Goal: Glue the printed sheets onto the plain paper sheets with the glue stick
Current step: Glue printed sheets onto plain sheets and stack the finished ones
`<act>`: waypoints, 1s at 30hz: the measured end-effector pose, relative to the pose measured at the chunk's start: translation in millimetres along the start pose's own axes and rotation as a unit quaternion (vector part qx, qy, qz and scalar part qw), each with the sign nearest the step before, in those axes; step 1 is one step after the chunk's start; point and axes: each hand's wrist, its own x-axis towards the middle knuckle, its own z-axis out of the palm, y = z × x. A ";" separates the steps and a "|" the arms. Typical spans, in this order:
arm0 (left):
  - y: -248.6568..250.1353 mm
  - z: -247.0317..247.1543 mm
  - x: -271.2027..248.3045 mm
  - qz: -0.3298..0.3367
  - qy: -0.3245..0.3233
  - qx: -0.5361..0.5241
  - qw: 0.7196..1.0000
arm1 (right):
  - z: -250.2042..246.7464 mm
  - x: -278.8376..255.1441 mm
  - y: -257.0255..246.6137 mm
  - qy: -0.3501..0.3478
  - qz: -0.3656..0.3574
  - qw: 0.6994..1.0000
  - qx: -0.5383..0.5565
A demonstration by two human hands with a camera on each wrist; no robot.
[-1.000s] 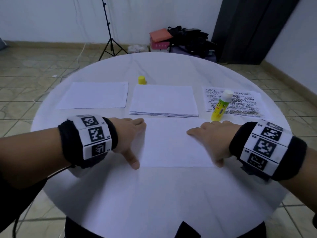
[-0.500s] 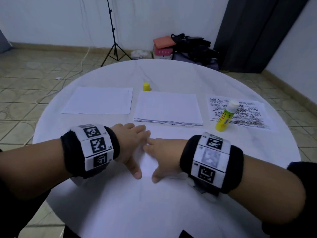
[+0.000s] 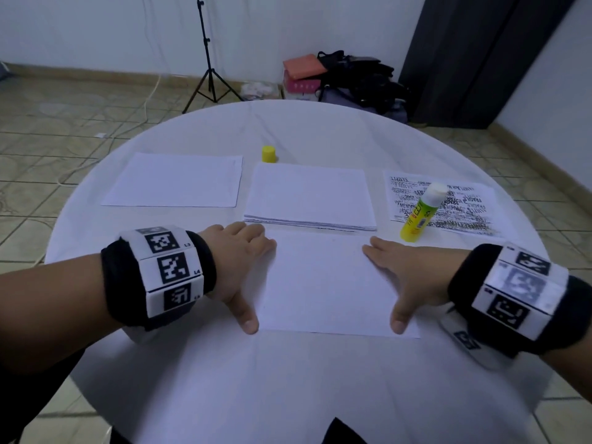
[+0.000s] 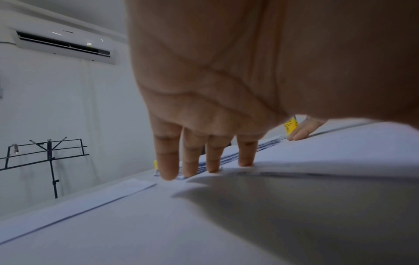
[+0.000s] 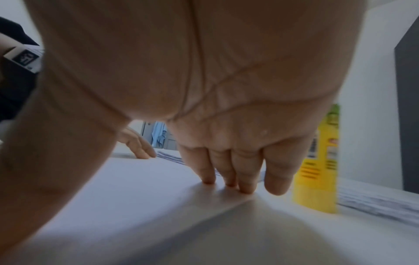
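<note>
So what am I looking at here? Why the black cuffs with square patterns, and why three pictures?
No robot: a person works at a round white table. The cuffs carry printed markers and a camera each. One picture comes from a head camera; the other two look along each palm from the wrists. The left hand and right hand press flat on the ends of a white sheet; nothing is gripped. Behind it lie a paper stack, a single plain sheet and printed sheets. An uncapped glue stick stands by the printed sheets; its yellow cap sits behind the stack.
</note>
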 end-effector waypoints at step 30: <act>-7.3 -16.0 10.8 -0.047 0.022 -0.123 0.991 | 1.5 -9.5 2.2 0.006 0.025 1.000 0.012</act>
